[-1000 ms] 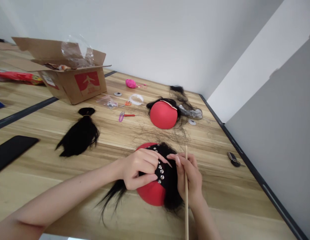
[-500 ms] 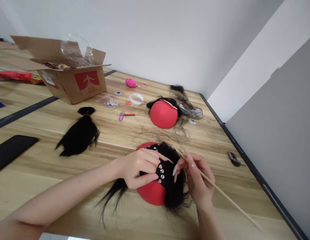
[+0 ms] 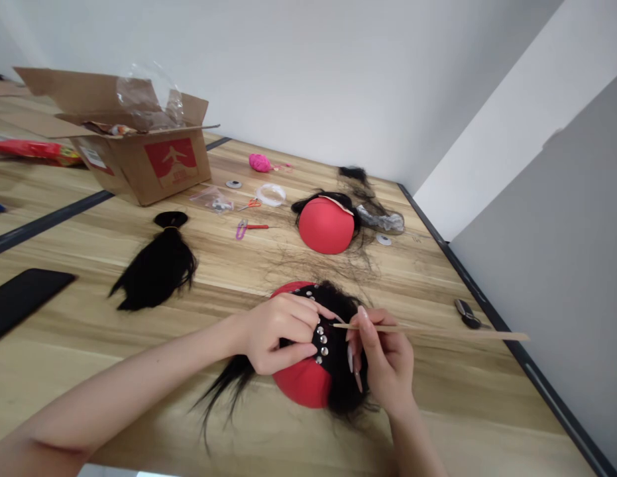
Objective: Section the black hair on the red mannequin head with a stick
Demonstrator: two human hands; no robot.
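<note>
While left hand (image 3: 276, 334) clamps black hair (image 3: 340, 397) against red dome (image 3: 301, 387), right hand (image 3: 388, 361) pinches wooden stick (image 3: 437, 331) in its fingers (image 3: 362, 326), tail toward 3 o'clock.

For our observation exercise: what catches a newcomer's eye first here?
In front, the red dome, draped in black hair and studded with silver pins, is gripped by the left hand while the right hand points a wooden stick at it. Behind lies a second red dome.

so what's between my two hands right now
Head view: a row of silver studs on black hair, and the tip of the wooden stick, between left hand and right hand.
</note>
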